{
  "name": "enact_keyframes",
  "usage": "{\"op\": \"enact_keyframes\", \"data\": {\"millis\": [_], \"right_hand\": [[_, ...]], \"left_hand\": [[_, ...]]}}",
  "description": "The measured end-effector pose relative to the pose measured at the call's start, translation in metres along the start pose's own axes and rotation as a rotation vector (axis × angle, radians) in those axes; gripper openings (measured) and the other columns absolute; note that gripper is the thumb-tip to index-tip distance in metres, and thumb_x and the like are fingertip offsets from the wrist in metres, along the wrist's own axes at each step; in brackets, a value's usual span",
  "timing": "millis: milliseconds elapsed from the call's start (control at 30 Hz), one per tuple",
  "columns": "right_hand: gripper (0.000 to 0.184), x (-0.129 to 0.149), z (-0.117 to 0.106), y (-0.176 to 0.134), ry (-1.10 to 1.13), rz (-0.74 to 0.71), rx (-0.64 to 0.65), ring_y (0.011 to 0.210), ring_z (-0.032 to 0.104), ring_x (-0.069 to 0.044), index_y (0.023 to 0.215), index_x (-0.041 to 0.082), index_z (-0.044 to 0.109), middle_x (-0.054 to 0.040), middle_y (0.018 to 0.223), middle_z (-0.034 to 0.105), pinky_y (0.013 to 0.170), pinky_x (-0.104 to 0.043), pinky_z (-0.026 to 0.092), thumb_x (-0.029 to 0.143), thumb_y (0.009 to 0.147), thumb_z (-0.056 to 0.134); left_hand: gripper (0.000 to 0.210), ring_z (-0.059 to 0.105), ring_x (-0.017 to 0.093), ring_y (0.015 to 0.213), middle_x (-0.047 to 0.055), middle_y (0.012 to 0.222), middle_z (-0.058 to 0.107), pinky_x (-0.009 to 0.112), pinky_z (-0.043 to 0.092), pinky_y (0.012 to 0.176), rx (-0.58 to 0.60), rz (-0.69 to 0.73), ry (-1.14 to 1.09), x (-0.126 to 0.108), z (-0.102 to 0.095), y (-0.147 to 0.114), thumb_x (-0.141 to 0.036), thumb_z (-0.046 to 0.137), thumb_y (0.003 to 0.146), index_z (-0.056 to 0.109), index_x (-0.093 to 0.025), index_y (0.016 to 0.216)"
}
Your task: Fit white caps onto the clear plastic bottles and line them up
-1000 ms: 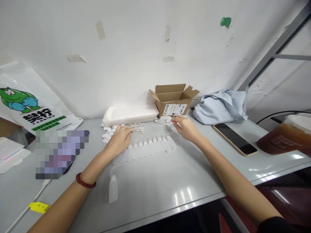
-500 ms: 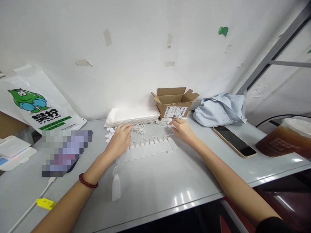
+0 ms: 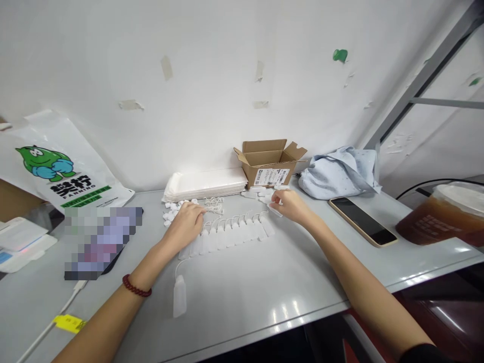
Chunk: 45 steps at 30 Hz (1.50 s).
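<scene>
A row of several small white bottles [image 3: 230,233] with looped strings lies on the grey table [image 3: 264,287]. My left hand [image 3: 185,224] rests over the row's left end, fingers bent toward loose white caps [image 3: 171,210] and white strings [image 3: 214,203]. My right hand [image 3: 289,205] is lifted slightly at the row's right end and pinches one small white bottle [image 3: 275,210]. More loose bottles [image 3: 259,192] lie in front of an open cardboard box [image 3: 269,162]. One single bottle [image 3: 179,302] lies apart, nearer to me.
A stack of white padded envelopes [image 3: 206,183] lies against the wall. A light blue cloth [image 3: 338,171], a phone [image 3: 362,221] and a bagged brown drink [image 3: 442,217] are on the right. A printed plastic bag [image 3: 60,171] and a white cable [image 3: 56,317] are on the left.
My right hand has drawn back from the loose bottles by the box and lifted one small bottle. My left hand stays at the row's left end. The view shifted slightly.
</scene>
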State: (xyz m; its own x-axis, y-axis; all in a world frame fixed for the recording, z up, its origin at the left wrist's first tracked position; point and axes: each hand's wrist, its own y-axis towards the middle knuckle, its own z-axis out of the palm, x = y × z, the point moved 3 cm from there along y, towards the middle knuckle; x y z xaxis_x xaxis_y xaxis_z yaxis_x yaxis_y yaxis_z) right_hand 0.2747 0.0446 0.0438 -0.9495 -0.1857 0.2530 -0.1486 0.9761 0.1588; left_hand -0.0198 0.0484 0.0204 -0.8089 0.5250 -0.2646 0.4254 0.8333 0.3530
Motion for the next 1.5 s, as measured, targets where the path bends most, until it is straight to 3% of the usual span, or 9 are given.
{"op": "enact_keyframes", "data": {"millis": [333, 500, 600, 767, 1033, 1500], "right_hand": [[0.011, 0.003, -0.001, -0.006, -0.053, 0.008, 0.08, 0.078, 0.061, -0.021, 0.085, 0.015, 0.064, -0.0083, 0.086, 0.069, 0.062, -0.026, 0.039, 0.018, 0.074, 0.065], [0.007, 0.008, 0.003, -0.005, -0.076, -0.028, 0.035, 0.082, 0.061, -0.023, 0.08, 0.015, 0.065, -0.0101, 0.085, 0.068, 0.067, -0.027, 0.04, 0.014, 0.074, 0.061], [0.009, 0.013, 0.002, -0.005, -0.007, -0.072, -0.062, 0.086, 0.06, -0.024, 0.085, 0.014, 0.063, -0.0109, 0.088, 0.067, 0.071, -0.03, 0.042, 0.016, 0.078, 0.059], [0.013, 0.038, 0.002, -0.016, 0.25, -0.326, -0.276, 0.087, 0.059, -0.021, 0.095, 0.016, 0.059, -0.0093, 0.093, 0.064, 0.075, -0.032, 0.046, 0.022, 0.084, 0.057], [0.018, 0.071, 0.012, -0.039, 0.315, -0.559, -0.332, 0.089, 0.06, -0.02, 0.108, 0.02, 0.053, -0.0103, 0.1, 0.06, 0.071, -0.032, 0.051, 0.024, 0.091, 0.047], [0.02, 0.079, 0.011, -0.043, 0.326, -0.607, -0.377, 0.086, 0.06, -0.02, 0.11, 0.018, 0.052, -0.0115, 0.098, 0.06, 0.071, -0.034, 0.053, 0.023, 0.092, 0.046]], "left_hand": [[0.044, 0.048, 0.027, 0.114, 0.012, 0.122, 0.059, 0.048, 0.04, 0.099, -0.174, -0.052, 0.005, -0.007, -0.012, 0.001, -0.016, 0.033, 0.085, 0.054, -0.011, 0.123], [0.042, 0.047, 0.028, 0.114, 0.011, 0.119, 0.061, 0.05, 0.043, 0.095, -0.123, 0.01, 0.011, -0.013, -0.012, 0.0, -0.014, 0.034, 0.085, 0.056, -0.014, 0.121], [0.04, 0.047, 0.027, 0.113, 0.009, 0.118, 0.061, 0.048, 0.044, 0.094, -0.144, 0.049, -0.001, -0.024, -0.019, -0.004, -0.015, 0.034, 0.087, 0.055, -0.016, 0.121], [0.037, 0.048, 0.026, 0.11, 0.01, 0.116, 0.061, 0.046, 0.046, 0.092, -0.216, 0.195, -0.013, -0.054, -0.037, -0.013, -0.012, 0.034, 0.089, 0.054, -0.014, 0.121], [0.04, 0.051, 0.027, 0.109, 0.009, 0.115, 0.062, 0.05, 0.047, 0.09, -0.214, 0.35, 0.011, -0.077, -0.042, -0.02, -0.006, 0.036, 0.087, 0.053, -0.017, 0.121], [0.036, 0.05, 0.027, 0.109, 0.012, 0.112, 0.063, 0.047, 0.049, 0.088, -0.181, 0.411, 0.06, -0.083, -0.036, -0.024, -0.004, 0.039, 0.086, 0.053, -0.011, 0.118]]}}
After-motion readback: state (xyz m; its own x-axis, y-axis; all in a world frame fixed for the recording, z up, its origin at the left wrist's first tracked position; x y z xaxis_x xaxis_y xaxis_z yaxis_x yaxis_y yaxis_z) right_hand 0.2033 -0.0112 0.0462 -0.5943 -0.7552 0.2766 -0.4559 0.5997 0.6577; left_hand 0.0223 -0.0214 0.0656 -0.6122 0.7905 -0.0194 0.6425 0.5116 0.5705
